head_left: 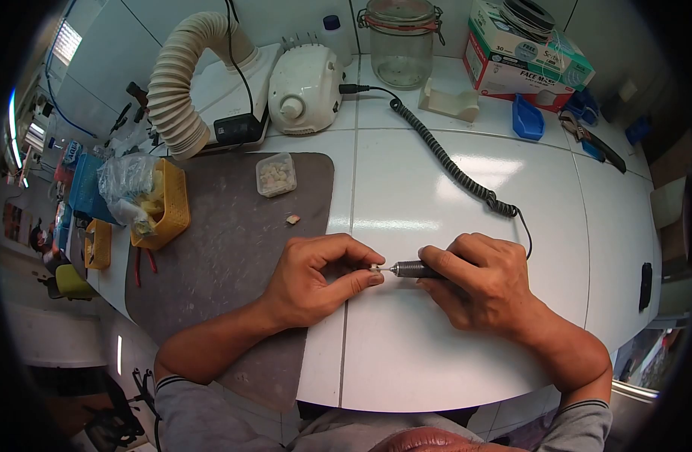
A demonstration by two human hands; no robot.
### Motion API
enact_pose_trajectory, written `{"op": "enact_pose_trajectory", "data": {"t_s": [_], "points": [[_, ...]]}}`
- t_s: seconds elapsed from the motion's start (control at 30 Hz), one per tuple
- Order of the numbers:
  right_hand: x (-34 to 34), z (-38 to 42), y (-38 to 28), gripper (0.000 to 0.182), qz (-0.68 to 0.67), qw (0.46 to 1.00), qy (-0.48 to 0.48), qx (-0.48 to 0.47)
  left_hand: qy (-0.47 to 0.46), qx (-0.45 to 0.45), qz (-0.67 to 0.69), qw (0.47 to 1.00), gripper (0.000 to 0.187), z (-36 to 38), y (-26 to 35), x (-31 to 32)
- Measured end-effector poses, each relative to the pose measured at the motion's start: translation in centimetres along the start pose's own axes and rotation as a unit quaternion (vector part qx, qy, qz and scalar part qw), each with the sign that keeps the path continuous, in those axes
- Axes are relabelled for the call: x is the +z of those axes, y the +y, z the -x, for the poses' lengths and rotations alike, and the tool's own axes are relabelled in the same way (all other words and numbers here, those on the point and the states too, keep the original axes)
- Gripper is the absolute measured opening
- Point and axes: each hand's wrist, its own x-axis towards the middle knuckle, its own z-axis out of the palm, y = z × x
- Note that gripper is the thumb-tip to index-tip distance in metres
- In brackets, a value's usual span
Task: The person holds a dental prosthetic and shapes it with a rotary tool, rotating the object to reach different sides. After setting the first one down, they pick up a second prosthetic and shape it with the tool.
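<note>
My left hand (308, 279) pinches a small off-white piece (374, 267) between thumb and forefinger; the fingertips cover most of it. Gripped in my right hand (485, 282) is a dark rotary handpiece (412, 269), pointing left. Its thin metal bit reaches the piece at the left fingertips; whether it touches cannot be made out. Both hands are above the white tiled tabletop (436, 361). On the grey mat (225, 241), beyond my left hand, lies a tan fragment (292, 219). Farther back a clear plastic box (260, 178) holds several small off-white pieces.
A coiled cord (451, 167) runs from the handpiece to a white control unit (307, 89). A ribbed hose (173, 98) arches at back left, above a yellow basket (182, 203). Behind stand a glass jar (400, 56) and a face mask box (504, 68); pliers (598, 143) lie right.
</note>
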Motion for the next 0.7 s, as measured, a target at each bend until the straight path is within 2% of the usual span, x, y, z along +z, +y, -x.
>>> {"op": "enact_pose_trajectory", "data": {"t_s": [0.7], "points": [[-0.01,0.00,0.03,0.030,-0.010,1.000,0.004,0.005,0.004,-0.003,0.010,1.000,0.018,0.03,0.02,0.08]]}}
